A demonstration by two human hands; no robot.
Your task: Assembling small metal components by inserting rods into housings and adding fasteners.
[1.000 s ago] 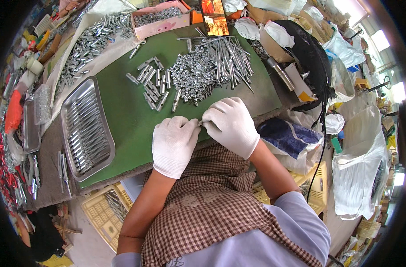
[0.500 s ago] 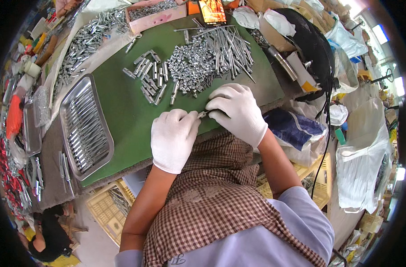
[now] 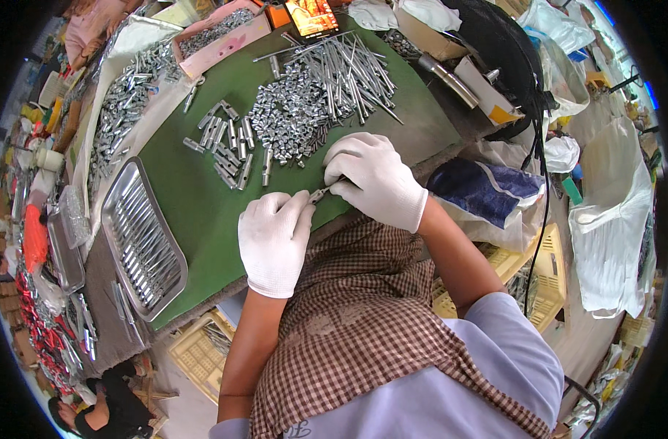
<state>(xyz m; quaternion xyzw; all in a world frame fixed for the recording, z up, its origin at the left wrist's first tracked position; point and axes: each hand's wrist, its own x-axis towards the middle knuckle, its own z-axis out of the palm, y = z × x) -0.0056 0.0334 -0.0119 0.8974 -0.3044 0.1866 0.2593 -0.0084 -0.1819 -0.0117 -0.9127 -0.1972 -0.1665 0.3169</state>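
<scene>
Both my hands wear white knit gloves and meet over the near edge of the green work mat (image 3: pixel 209 271). Between the fingertips of my left hand (image 3: pixel 274 238) is a small silver metal part (image 3: pixel 317 195). My right hand (image 3: pixel 374 179) pinches the other end of it, its fingertips partly hidden by the glove. Beyond the hands lie a heap of small metal fittings (image 3: pixel 286 110), a pile of thin metal rods (image 3: pixel 356 77) and a loose group of short metal tubes (image 3: pixel 228 143). One tube (image 3: pixel 266 168) lies apart, nearest the hands.
At left a steel tray (image 3: pixel 181 274) holds a row of metal pieces. Behind it, a pink box (image 3: pixel 228 45) and a white-lined heap of metal parts (image 3: pixel 121 117) border the mat. A lit phone (image 3: pixel 312 18) stands at the back. Yellow crates (image 3: pixel 195 358) sit below the table edge.
The view has turned and shifted, so the table contents sit a little further left. My hands stay together on the small metal part, with little change in grip.
</scene>
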